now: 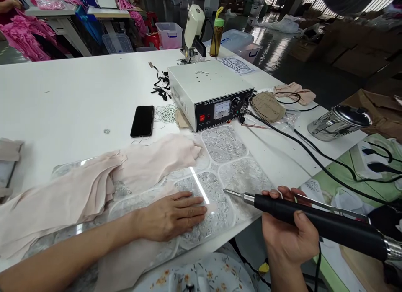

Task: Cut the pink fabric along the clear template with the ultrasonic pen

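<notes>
On glass (245, 174), left hand (171, 216) lies open; right hand (289, 233) grips black tool (329, 227), rear cropped

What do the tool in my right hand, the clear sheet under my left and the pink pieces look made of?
Handheld tool in the right hand: matte black barrel, probably plastic or rubber-coated; its thin tip is shiny, likely metal. Sheet under the left hand: clear, glossy with a bright reflection, scratched in patches; glass or acrylic. Pale pink pieces: thin soft fabric, matte, draping in folds.
</notes>
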Available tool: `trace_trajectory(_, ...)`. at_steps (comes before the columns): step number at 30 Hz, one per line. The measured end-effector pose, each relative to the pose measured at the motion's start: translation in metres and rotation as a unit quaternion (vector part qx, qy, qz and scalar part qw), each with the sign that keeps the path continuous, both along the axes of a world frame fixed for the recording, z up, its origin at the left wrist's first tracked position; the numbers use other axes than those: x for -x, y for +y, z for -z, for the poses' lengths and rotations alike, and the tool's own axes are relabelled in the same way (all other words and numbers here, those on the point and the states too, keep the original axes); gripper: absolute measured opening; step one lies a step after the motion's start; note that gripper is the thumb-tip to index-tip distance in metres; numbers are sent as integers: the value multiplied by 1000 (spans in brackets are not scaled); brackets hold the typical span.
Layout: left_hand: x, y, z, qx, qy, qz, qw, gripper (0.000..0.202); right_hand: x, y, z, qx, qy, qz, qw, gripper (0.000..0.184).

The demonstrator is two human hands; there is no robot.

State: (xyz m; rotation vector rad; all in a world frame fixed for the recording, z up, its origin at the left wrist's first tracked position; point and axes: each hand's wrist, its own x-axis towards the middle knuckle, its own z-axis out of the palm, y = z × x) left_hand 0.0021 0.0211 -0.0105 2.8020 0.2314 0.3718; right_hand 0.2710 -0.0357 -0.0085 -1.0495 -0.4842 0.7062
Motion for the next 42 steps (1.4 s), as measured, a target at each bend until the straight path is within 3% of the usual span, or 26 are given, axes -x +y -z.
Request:
trace_trajectory(8, -1, 0, 2, 1, -11, -3, 1000, 33, -4, 0, -6, -42, -34, -14, 998, 21)
trace_trajectory(14, 1, -2, 7, -6, -14, -9, 1000, 34, -6, -6, -15, -97, -41, -69, 992, 27)
trace_trajectory(24, 1, -3, 8, -2, -4, -16, 1000, 35, 3, -3, -17, -105, -36, -118, 987, 22)
trace_trajectory(42, 1, -3, 7, -6, -18, -17, 1000, 34, 5, -4, -19, -105, -63, -136, 983, 20)
